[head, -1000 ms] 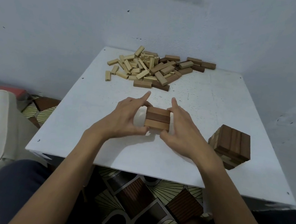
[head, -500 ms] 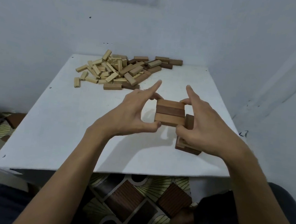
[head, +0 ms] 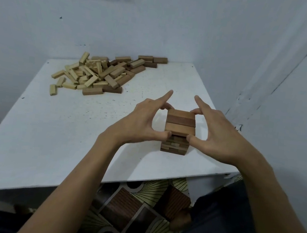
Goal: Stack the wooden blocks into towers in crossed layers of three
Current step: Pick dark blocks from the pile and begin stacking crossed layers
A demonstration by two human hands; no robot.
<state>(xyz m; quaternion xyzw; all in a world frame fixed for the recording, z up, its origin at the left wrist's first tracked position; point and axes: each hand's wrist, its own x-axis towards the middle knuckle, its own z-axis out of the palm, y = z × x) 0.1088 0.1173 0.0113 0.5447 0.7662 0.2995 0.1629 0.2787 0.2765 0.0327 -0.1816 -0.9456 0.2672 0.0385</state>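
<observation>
A layer of three brown wooden blocks [head: 181,121] sits side by side right on top of the wooden tower [head: 174,146], which stands near the table's front right. My left hand [head: 141,120] pinches the layer's left end between thumb and middle fingers, its index finger pointing up. My right hand [head: 216,132] pinches the right end the same way. The tower's lower layers show crossed block ends below the thumbs. A pile of loose blocks [head: 100,72], light and dark, lies at the back of the table.
The white table [head: 58,126] stands in a corner, with walls behind and close on the right. Its front edge runs just below my forearms. A patterned floor [head: 136,205] and my dark-clothed legs lie under it.
Both hands carried the three-block layer from the table's middle to the right and brought it over the tower. The camera turned right with them.
</observation>
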